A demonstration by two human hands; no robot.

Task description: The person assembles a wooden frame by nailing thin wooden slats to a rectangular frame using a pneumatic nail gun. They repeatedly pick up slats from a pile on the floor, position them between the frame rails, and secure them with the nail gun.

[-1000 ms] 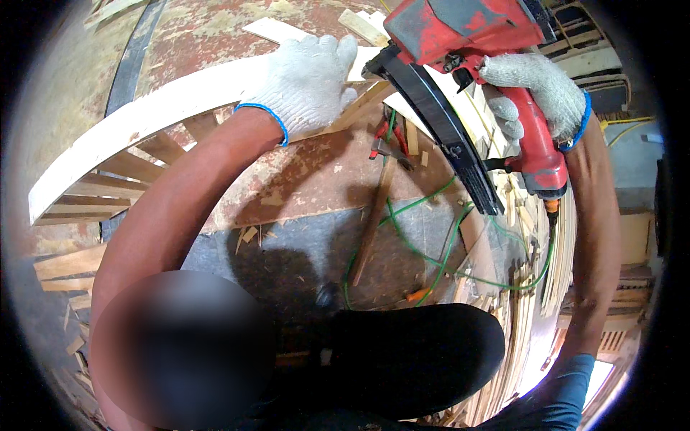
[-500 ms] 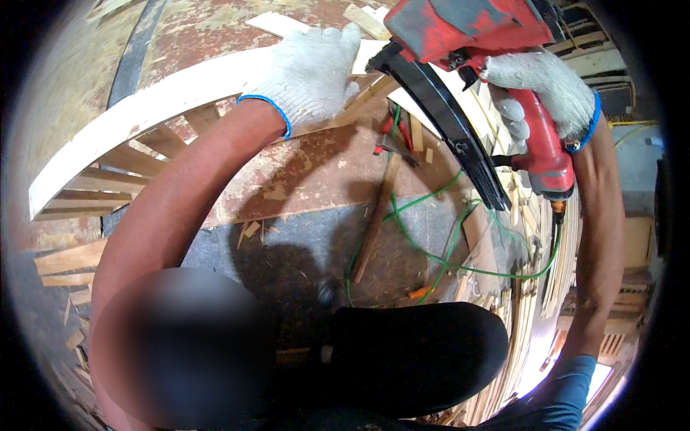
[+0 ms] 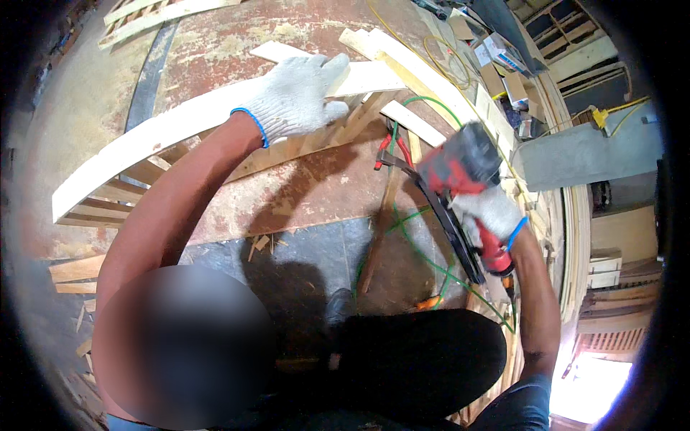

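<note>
Left hand (image 3: 298,97), white-gloved, presses flat on the curved pale wooden slat frame (image 3: 144,144), apparently steadying it. Right hand (image 3: 492,215) is closed around the red pneumatic nail gun (image 3: 460,172), nose aimed toward the frame.

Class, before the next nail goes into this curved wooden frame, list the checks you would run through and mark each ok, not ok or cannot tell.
1. Left hand flat on the curved wooden frame: ok.
2. Right hand gripping the red nail gun: ok.
3. Nail gun nose set on the wood: not ok, it hangs off the frame.
4. Both hands gloved: ok.
5. Green air hose free of the feet: cannot tell.
6. Nails loaded in the magazine: cannot tell.
</note>
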